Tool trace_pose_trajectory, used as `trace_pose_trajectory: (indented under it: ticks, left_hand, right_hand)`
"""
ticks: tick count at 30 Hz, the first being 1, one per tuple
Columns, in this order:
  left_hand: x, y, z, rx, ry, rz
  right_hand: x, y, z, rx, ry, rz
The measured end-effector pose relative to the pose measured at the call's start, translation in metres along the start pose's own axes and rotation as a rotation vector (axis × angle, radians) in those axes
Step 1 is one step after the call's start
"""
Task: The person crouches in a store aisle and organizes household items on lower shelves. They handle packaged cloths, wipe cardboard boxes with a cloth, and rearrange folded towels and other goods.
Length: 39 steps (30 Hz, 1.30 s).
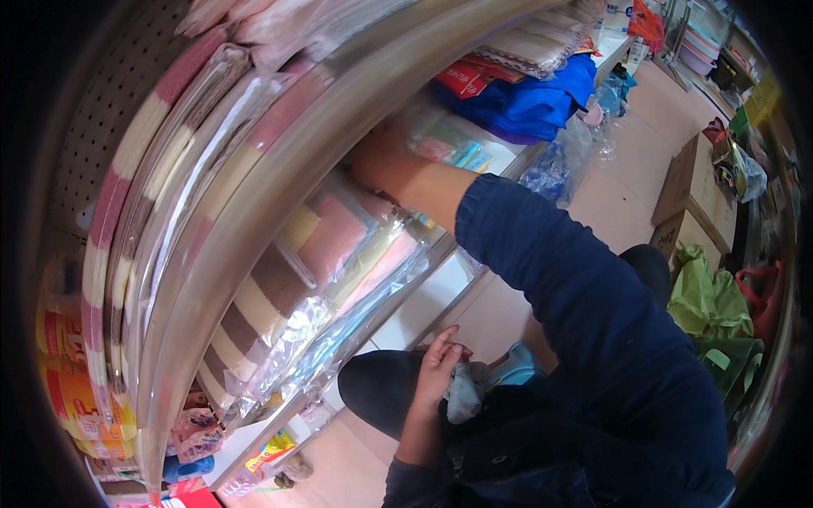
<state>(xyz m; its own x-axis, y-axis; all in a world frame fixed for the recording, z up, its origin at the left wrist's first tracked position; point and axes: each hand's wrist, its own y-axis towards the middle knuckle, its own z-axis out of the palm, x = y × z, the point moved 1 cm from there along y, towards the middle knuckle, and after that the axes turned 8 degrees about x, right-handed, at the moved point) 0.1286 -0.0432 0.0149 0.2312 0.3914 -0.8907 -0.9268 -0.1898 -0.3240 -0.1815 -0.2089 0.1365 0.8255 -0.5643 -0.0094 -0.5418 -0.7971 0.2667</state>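
Observation:
My right hand reaches deep into a shelf from a navy sleeve; its fingers are lost in shadow, so its grip cannot be told. Close by lie small clear-wrapped packs and a stack of pink and yellow towels in plastic. Low in front of my body, beside my dark-clad knee, my left hand is loosely curled, with a crumpled grey cloth against its palm and thumb. Brown-and-cream striped towels lie on the same shelf as the wrapped stack.
An upper shelf's curved edge crosses overhead, with wrapped towels on it. Blue folded fabric sits further along the shelf. Cardboard boxes, a light green bag and bagged goods stand about the tiled floor.

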Motion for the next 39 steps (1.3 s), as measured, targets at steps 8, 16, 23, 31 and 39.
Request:
trace_pose_trajectory:
  ticks: [8, 16, 23, 31, 39]
  left_hand:
    - [-0.002, 0.001, 0.007, 0.019, -0.021, -0.044]
    - [0.003, -0.007, 0.007, -0.04, -0.107, -0.057]
    - [0.004, 0.0, 0.018, -0.084, -0.246, -0.09]
    - [0.001, -0.004, 0.03, -0.104, -0.214, -0.116]
    - [-0.003, -0.013, 0.034, -0.134, -0.212, -0.135]
  right_hand:
    - [-0.027, 0.023, -0.007, -0.16, 0.31, -0.22]
    - [-0.083, -0.034, -0.095, -0.309, 0.36, -0.313]
    - [-0.097, -0.168, -0.106, -0.592, 0.592, -0.314]
    - [-0.08, -0.169, -0.088, -0.567, 0.443, -0.521]
    - [-0.041, -0.054, -0.057, -0.328, 0.263, -0.127]
